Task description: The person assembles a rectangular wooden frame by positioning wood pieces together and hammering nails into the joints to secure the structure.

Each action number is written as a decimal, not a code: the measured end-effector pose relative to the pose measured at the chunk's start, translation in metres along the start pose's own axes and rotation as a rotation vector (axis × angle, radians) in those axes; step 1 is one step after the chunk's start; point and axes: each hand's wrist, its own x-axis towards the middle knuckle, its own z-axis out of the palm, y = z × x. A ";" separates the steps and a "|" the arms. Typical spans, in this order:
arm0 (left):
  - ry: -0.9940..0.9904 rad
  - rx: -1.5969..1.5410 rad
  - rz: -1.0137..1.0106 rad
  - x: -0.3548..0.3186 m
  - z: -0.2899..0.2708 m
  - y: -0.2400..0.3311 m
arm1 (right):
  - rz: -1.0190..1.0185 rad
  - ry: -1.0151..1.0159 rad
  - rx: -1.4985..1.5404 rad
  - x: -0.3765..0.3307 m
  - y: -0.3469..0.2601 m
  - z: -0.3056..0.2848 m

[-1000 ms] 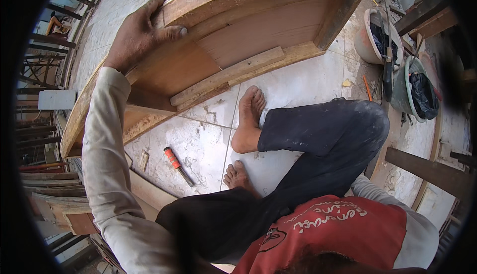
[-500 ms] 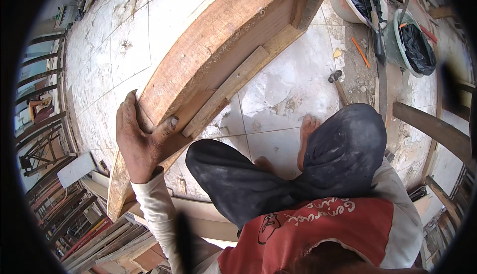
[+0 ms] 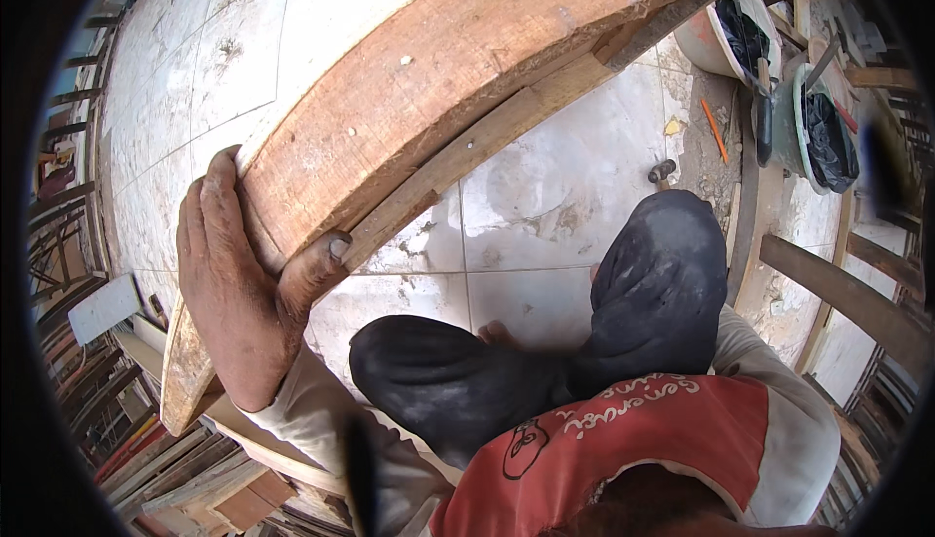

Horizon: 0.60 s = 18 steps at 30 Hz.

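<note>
Tiled floor (image 3: pixel 545 177) under all, long wooden frame (image 3: pixel 467 60) tilted on edge across it, left hand (image 3: pixel 239 289) clamped around frame's lower end, thumb on inner face, right hand out of sight, two buckets (image 3: pixel 750 36) beyond the knee, orange pencil (image 3: pixel 714 130) beside them

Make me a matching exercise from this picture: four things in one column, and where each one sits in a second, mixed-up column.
Things:
1. left hand
2. orange pencil
3. white bowl
4. black-trousered knees

Places:
A. lying on the tiled floor, upper right
B. gripping the near edge of the wooden frame
C. folded below the frame, picture centre
D. top right, behind the frame's far corner

Pairs: 1-B, 2-A, 3-D, 4-C
</note>
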 end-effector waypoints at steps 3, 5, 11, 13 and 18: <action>-0.045 -0.120 -0.064 0.002 0.005 0.002 | -0.013 0.016 -0.050 0.001 0.022 -0.008; -0.033 -0.074 -0.056 0.005 0.011 -0.009 | -0.015 0.023 -0.064 0.002 0.034 -0.013; 0.070 -0.085 0.002 0.027 0.023 -0.039 | -0.036 0.015 -0.133 0.015 0.049 -0.043; -0.004 -0.187 -0.041 0.033 0.017 -0.045 | -0.041 -0.014 -0.166 0.024 0.048 -0.058; -0.035 -0.349 -0.041 0.060 0.025 -0.065 | -0.123 -0.018 -0.300 0.051 0.025 -0.109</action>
